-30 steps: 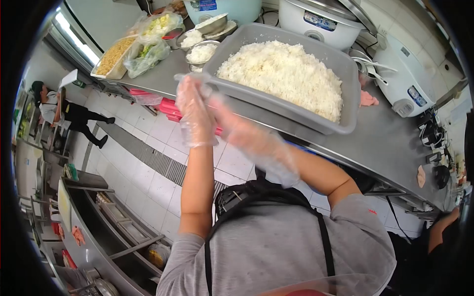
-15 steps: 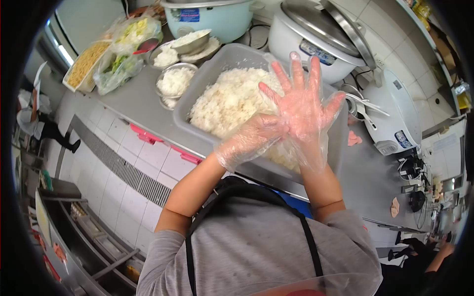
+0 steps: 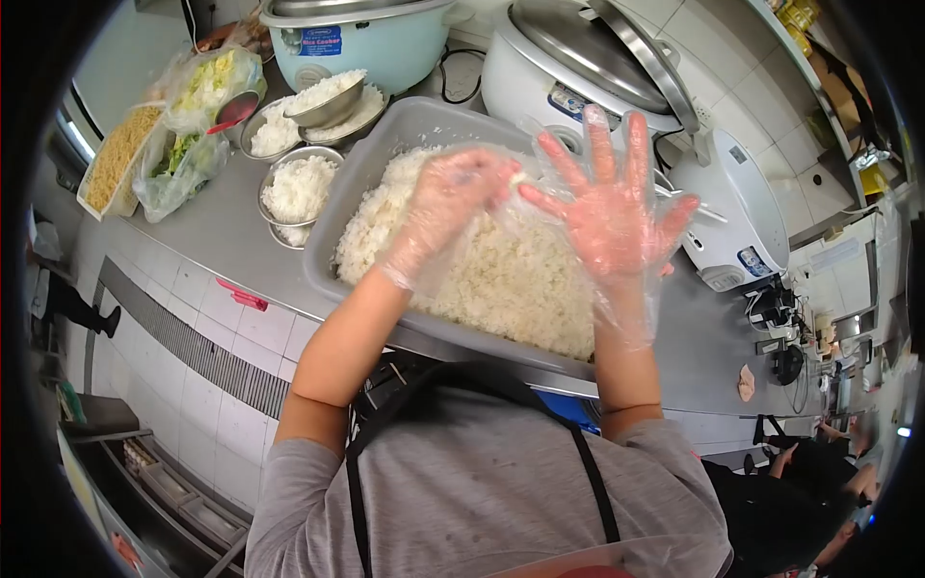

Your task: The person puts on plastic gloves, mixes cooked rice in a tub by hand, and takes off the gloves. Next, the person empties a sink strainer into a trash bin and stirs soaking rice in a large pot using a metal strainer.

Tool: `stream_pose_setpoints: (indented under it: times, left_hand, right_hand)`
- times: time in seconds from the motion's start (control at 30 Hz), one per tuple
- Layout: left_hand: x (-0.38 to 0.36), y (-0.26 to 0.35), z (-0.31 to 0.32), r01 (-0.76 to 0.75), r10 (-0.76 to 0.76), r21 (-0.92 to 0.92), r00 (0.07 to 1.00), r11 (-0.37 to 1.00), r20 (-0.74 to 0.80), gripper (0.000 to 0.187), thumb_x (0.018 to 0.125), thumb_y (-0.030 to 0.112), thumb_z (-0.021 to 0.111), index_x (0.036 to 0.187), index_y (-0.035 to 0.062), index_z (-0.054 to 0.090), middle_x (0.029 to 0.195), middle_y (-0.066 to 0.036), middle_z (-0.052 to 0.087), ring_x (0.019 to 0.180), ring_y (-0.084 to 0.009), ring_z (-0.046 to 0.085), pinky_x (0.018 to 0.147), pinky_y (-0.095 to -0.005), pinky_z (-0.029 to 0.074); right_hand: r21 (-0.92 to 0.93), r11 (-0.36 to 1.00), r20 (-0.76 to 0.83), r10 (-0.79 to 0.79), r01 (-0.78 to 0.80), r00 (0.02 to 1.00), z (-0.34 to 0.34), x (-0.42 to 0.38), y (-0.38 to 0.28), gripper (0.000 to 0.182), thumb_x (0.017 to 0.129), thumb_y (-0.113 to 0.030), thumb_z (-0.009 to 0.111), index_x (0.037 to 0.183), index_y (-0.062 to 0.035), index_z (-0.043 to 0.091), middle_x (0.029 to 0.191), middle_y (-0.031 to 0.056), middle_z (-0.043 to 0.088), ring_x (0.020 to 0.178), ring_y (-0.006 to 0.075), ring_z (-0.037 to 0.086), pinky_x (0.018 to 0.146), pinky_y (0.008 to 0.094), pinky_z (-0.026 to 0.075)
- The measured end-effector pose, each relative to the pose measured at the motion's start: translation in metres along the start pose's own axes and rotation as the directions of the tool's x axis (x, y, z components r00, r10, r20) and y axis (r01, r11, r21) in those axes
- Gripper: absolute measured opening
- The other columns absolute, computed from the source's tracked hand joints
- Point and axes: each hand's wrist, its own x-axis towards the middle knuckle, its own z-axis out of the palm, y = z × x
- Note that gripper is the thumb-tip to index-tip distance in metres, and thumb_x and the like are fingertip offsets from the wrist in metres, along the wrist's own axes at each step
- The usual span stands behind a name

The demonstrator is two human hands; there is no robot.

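Both my hands wear clear plastic gloves above a grey tub of cooked white rice. My right hand is raised over the tub's right side, open, fingers spread, the loose glove film standing out around it. My left hand hovers over the rice with its fingers pinched together, fingertips close to the outer edge of the right hand. A small whitish bit shows at those fingertips, but I cannot tell what it is. Metal bowls of rice stand left of the tub.
Behind the tub are a light blue rice cooker and a white rice cooker with metal lids. Noodles in a container and bagged greens sit at the left. A white appliance stands right. People are at the lower right.
My left hand has left the right wrist and moved up and left, fingers still pinched. My right hand stays spread, shifted slightly right. The whole view has shifted a little.
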Motion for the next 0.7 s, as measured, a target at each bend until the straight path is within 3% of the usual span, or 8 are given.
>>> stream_pose_setpoints:
  times: [0.17, 0.23, 0.27, 0.33, 0.47, 0.57, 0.63, 0.7]
  left_hand:
    - [-0.005, 0.014, -0.008, 0.02, -0.001, 0.217, 0.996, 0.976, -0.089, 0.016, 0.08, 0.015, 0.061, 0.089, 0.0016, 0.06, 0.068, 0.001, 0.055, 0.065, -0.0064, 0.048, 0.058, -0.0214, 0.04]
    - [-0.014, 0.022, 0.006, 0.237, -0.241, 0.116, 0.97, 0.965, 0.022, 0.017, 0.08, 0.016, 0.061, 0.09, 0.0016, 0.06, 0.069, 0.001, 0.055, 0.065, -0.0054, 0.048, 0.057, -0.021, 0.04]
    - [-0.011, 0.017, 0.011, 0.23, -0.233, 0.114, 0.972, 0.967, 0.017, 0.017, 0.08, 0.016, 0.061, 0.09, 0.0016, 0.06, 0.069, 0.001, 0.055, 0.065, -0.0054, 0.048, 0.057, -0.021, 0.04]
    - [-0.007, -0.001, 0.017, 0.179, -0.179, -0.077, 0.984, 0.981, 0.004, 0.019, 0.08, 0.017, 0.061, 0.09, 0.0016, 0.06, 0.071, 0.002, 0.054, 0.065, -0.0044, 0.046, 0.057, -0.0198, 0.038]
    - [0.0, -0.019, 0.01, 0.032, -0.035, -0.123, 0.999, 0.992, -0.017, 0.014, 0.081, 0.018, 0.059, 0.075, 0.0051, 0.057, 0.067, 0.002, 0.049, 0.063, -0.0065, 0.044, 0.058, -0.0209, 0.035]
    - [-0.002, -0.034, 0.004, -0.133, 0.132, -0.01, 0.989, 0.991, -0.062, 0.013, 0.083, 0.015, 0.056, 0.087, 0.0038, 0.06, 0.068, 0.005, 0.049, 0.063, -0.0027, 0.043, 0.055, -0.0193, 0.037]
    - [-0.004, -0.04, 0.002, -0.124, 0.138, 0.094, 0.975, 0.988, -0.174, 0.011, 0.083, 0.014, 0.053, 0.083, 0.0037, 0.059, 0.066, 0.005, 0.048, 0.061, -0.0031, 0.041, 0.053, -0.0204, 0.036]
    - [-0.006, -0.042, 0.002, -0.206, 0.253, 0.222, 0.944, 0.953, -0.212, 0.011, 0.083, 0.013, 0.053, 0.081, 0.0035, 0.058, 0.063, 0.004, 0.047, 0.059, -0.0045, 0.041, 0.052, -0.0209, 0.036]
  right_hand:
    - [0.033, 0.999, 0.079, 0.019, -0.022, 0.997, -0.004, 0.007, -0.011, 0.087, 0.068, -0.072, 0.042, 0.137, -0.0274, 0.012, 0.141, 0.0074, 0.015, 0.126, 0.0454, 0.01, 0.09, 0.071, 0.014]
    - [0.022, 0.998, -0.007, -0.059, 0.059, 0.998, 0.0, 0.014, -0.005, 0.087, 0.069, -0.071, 0.043, 0.137, -0.0265, 0.012, 0.141, 0.0086, 0.016, 0.126, 0.0446, 0.009, 0.09, 0.0706, 0.014]
    - [0.022, 0.998, 0.001, -0.053, 0.053, 0.999, 0.0, 0.017, -0.003, 0.087, 0.069, -0.071, 0.043, 0.137, -0.0265, 0.012, 0.141, 0.0086, 0.016, 0.126, 0.0446, 0.009, 0.09, 0.0706, 0.014]
    - [-0.051, 0.999, 0.055, 0.012, -0.009, 0.998, -0.003, 0.022, 0.004, 0.086, 0.07, -0.068, 0.044, 0.137, -0.0257, 0.012, 0.141, 0.0093, 0.016, 0.127, 0.0438, 0.008, 0.092, 0.0689, 0.014]
    - [-0.077, 0.996, 0.06, 0.057, -0.052, 0.997, -0.002, 0.026, 0.006, 0.085, 0.07, -0.072, 0.039, 0.137, -0.0286, 0.011, 0.14, 0.0083, 0.018, 0.125, 0.0434, 0.016, 0.094, 0.0639, 0.019]
    - [-0.072, 0.991, 0.081, 0.115, -0.109, 0.99, 0.003, 0.03, 0.001, 0.085, 0.072, -0.067, 0.043, 0.137, -0.0235, 0.012, 0.14, 0.011, 0.018, 0.125, 0.0437, 0.015, 0.092, 0.0642, 0.023]
    - [-0.378, 0.875, -0.08, 0.295, -0.302, 0.952, 0.007, 0.037, -0.004, 0.086, 0.072, -0.068, 0.041, 0.137, -0.0211, 0.011, 0.139, 0.0127, 0.02, 0.122, 0.0429, 0.023, 0.087, 0.0604, 0.034]
    - [-0.525, 0.815, -0.032, 0.267, -0.243, 0.963, 0.012, 0.037, 0.005, 0.087, 0.072, -0.069, 0.041, 0.137, -0.0201, 0.01, 0.138, 0.0131, 0.02, 0.121, 0.042, 0.027, 0.084, 0.0584, 0.038]
